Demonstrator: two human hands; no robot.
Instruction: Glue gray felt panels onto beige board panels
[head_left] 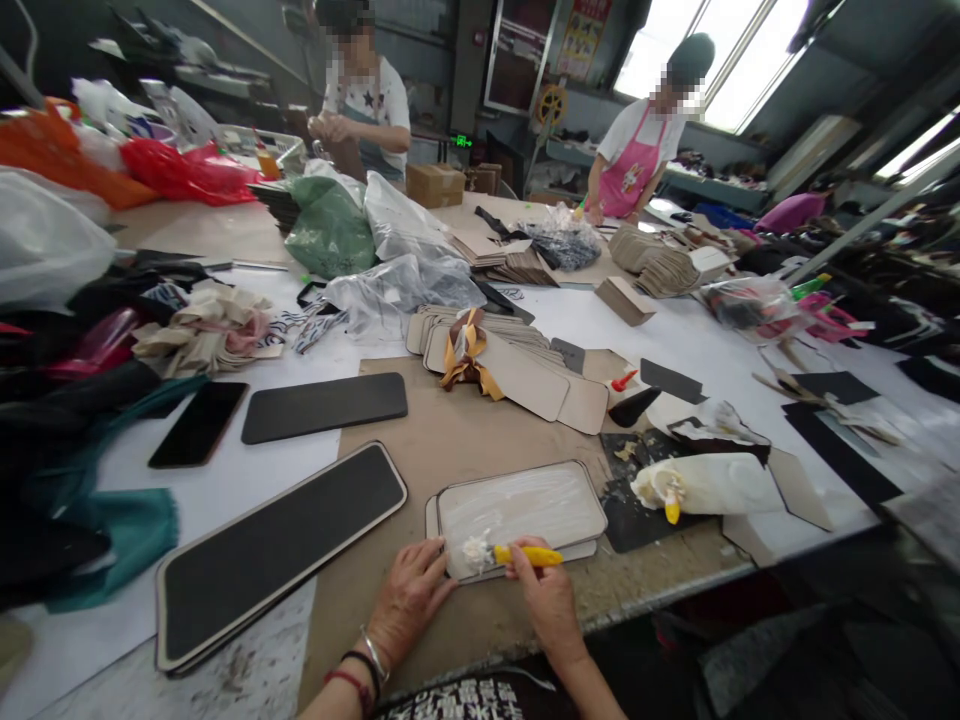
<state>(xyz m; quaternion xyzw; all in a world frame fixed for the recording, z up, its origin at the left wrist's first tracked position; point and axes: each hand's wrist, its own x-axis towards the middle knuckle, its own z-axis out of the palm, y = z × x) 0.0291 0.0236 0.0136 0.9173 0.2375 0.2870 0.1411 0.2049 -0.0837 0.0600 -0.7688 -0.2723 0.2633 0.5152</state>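
The beige panel [525, 505] is lying flat near the front edge of the counter [450, 440], on top of another piece of the same shape, and its face is shining with wet white paste. The right hand [547, 600] is pinching a yellow-handled brush [517, 554] between thumb and fingers, with the loaded bristles touching the panel's near left corner. The left hand [409, 600] is lying unclenched, fingertips pressing the panel's left edge, apparently pinning it against the strokes. A white paste bottle [712, 485] is lying on its side just to the right, within easy reach. A black board with a pale border [277, 550] is lying to the left, and a stack of cut beige pieces [525, 370] is sitting behind. White characters are showing on the person's dark garment, too cut off to read.
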